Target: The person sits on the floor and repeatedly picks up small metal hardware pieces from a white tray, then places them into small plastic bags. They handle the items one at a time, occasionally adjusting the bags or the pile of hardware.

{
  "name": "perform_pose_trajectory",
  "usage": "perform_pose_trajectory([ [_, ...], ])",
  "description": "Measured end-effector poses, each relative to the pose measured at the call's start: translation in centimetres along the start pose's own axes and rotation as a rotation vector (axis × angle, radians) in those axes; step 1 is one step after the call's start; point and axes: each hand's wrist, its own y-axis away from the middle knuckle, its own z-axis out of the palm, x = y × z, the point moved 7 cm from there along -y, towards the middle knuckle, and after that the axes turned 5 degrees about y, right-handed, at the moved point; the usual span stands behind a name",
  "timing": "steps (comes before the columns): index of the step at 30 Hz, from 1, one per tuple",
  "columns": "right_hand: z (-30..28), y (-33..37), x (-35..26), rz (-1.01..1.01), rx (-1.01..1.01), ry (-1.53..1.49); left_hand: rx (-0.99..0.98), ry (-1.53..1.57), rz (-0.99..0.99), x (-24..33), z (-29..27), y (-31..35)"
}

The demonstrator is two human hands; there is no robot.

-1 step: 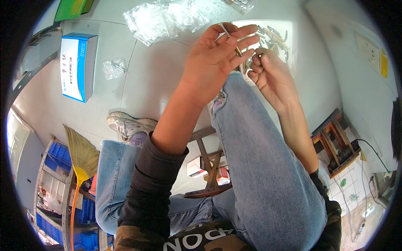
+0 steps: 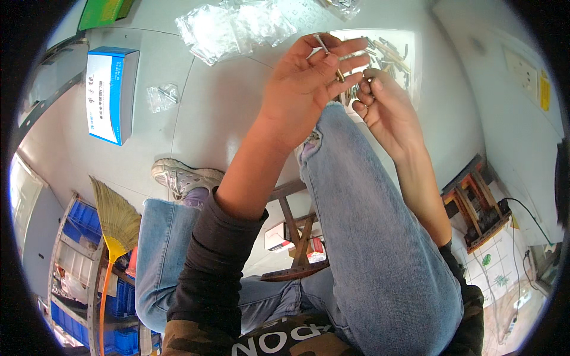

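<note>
My left hand (image 2: 306,77) is raised, palm toward me, its thumb and fingers closed on a slim metal screw (image 2: 321,43). The screw's silvery upper part shows above the thumb, and a brass-coloured end sticks out lower down. Close beside it, my right hand (image 2: 386,104) has its thumb and index finger pinched together. Whatever lies in that pinch is too small to name. Behind both hands sits a whitish tray (image 2: 414,89) with several loose metal pins and brass-coloured pieces (image 2: 389,53), partly hidden by my fingers.
Clear plastic bags (image 2: 222,29) lie on the floor ahead. Left are a small bag with screws (image 2: 163,97) and a blue-white box (image 2: 107,98). A broom (image 2: 116,219) leans by a shelf with blue bins (image 2: 83,222). A wooden stool (image 2: 297,267) shows between my legs.
</note>
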Motion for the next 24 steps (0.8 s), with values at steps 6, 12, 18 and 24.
perform_pose_trajectory([
  [6, -0.9, 0.3, -0.5, 0.001, 0.081, 0.001, 0.092, -0.311, 0.029, 0.1, 0.2, 0.1],
  [12, -4.6, 0.5, 1.2, 0.037, 0.172, 0.077, 0.280, -0.491, 0.086, 1.0, -1.1, 0.6],
  [18, -9.5, 1.4, 3.1, 0.062, 0.333, -0.187, 0.414, -0.598, 0.158, 1.9, -2.9, 1.7],
  [24, -6.5, 1.0, 0.1, -0.006, 0.100, -0.326, 0.311, -0.709, 0.129, 1.6, -2.2, 1.4],
])
